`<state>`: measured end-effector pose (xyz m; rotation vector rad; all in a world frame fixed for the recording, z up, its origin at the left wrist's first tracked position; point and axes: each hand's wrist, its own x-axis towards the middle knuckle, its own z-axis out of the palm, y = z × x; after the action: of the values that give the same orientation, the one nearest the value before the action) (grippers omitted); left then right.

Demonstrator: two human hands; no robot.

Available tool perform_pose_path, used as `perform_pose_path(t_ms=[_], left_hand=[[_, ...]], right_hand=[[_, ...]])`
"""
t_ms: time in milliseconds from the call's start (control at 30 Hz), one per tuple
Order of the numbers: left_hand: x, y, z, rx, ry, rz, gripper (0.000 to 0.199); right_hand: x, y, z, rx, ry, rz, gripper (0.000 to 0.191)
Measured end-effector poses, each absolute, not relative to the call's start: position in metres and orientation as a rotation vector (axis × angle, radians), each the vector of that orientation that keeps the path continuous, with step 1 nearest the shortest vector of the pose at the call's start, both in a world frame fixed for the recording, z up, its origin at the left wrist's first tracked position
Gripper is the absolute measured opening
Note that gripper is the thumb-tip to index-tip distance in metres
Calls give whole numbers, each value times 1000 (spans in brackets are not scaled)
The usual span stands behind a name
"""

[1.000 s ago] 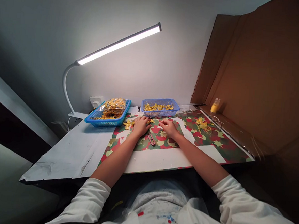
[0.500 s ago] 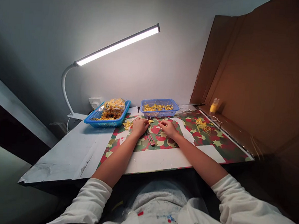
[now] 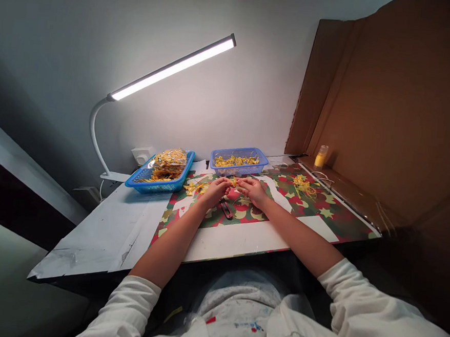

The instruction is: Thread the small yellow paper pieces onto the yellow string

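Above the middle of the patterned sheet [image 3: 252, 214], my left hand [image 3: 216, 190] and my right hand [image 3: 252, 191] have come close together. Between their fingertips is a small yellow petal-like piece [image 3: 234, 181], pinched from both sides; its exact form is too small to make out. Just below the hands lies a slim reddish tool [image 3: 226, 208], its upper end partly hidden by my left hand. More yellow pieces [image 3: 196, 188] are spread on the sheet to the left of my left hand.
A blue basket [image 3: 158, 186] with yellow pieces and a clear bag stands back left. A violet-blue basket [image 3: 239, 152] with yellow pieces is behind the hands. At right are a yellow bundle [image 3: 303, 186], a small jar [image 3: 320, 157] and a cardboard wall [image 3: 387, 97]. A lit lamp [image 3: 174, 70] hangs above.
My right hand has moved left and my left hand slightly right, so they now meet. The yellow piece now shows between both hands' fingertips. The view has shifted slightly.
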<state>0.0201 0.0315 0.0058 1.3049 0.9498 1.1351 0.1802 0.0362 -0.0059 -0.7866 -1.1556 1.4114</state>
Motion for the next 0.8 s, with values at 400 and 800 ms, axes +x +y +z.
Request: perform_pose_path(t_ms=[400,800], left_hand=[[18,30,1,1473,967,1158,39],[18,29,0,1469,952,1290,32]], right_hand=[[185,36,-5,-867,-1448,997,25],[185,33,-6,-863,-1549,808,20]])
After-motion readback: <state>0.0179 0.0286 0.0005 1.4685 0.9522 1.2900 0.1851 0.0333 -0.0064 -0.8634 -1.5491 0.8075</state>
